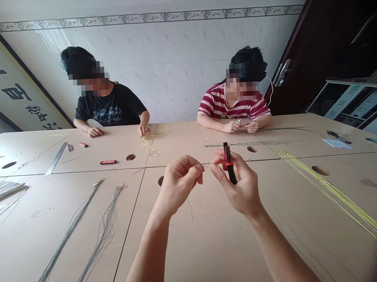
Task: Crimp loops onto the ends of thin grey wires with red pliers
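Observation:
My left hand [183, 177] is raised over the middle of the table, thumb and fingers pinched on a thin dark cord [191, 210]. One end of the cord hangs below the hand, and a fine loop [205, 166] pokes out at the fingertips toward the right. Close by on the right, my right hand [239, 182] grips a small black-and-red tool [230, 166], held upright between palm and fingers. Its kind is not clear. The thumb and index fingertip of that hand sit near the loop; whether they touch it I cannot tell.
Bundles of grey-green cords [84, 209] lie at left, yellow cords [330, 186] at right. Farther back are a lighter [108, 162], a steel ruler [56, 158] and cable holes [130, 157]. Across the table sit two people, one handling yellow cords [149, 145], the other dark cords [270, 129].

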`<state>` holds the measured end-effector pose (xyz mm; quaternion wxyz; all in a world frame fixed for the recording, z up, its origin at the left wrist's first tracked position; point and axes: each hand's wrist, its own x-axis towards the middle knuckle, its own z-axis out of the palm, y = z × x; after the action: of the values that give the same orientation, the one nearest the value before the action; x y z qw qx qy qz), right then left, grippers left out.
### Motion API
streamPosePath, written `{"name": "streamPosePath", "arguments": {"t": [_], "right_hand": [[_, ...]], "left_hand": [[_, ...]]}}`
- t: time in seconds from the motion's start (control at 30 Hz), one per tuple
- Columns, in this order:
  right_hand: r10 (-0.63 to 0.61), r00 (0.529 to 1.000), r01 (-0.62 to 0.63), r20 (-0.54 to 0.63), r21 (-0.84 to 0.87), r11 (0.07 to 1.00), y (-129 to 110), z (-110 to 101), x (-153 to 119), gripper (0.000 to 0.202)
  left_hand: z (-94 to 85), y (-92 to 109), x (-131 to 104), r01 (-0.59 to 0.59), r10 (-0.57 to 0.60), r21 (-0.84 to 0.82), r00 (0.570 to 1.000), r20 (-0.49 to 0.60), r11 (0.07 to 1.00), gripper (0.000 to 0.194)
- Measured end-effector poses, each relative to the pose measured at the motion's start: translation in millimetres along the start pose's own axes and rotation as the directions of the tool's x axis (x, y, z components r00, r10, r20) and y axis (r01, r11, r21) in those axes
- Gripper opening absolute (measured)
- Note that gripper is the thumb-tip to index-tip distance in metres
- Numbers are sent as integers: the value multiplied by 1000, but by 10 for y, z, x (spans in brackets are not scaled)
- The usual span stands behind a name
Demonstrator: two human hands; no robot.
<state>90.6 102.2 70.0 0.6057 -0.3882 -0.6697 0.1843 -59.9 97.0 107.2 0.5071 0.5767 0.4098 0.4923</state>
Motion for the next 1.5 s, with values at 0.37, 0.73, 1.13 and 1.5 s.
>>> {"name": "streamPosePath", "arguments": {"t": [0.37,0.73,1.13,1.5], "right_hand": [[156,854,92,496,-440,893,-32,-595,211,17],[151,751,293,642,-530,796,-191,-679,337,26],[108,746,352,657,-527,774,-236,-686,348,30],[85,763,368,641,-538,759,-235,-702,341,31]], "left_hand": [[-236,-99,-13,-227,250,511,968,24,829,11],[-145,-44,-97,-364,387,721,911,144,590,13],[-111,-27,-103,-364,381,745,911,159,560,14],[-101,-23,-113,-377,397,756,902,170,535,15]]}}
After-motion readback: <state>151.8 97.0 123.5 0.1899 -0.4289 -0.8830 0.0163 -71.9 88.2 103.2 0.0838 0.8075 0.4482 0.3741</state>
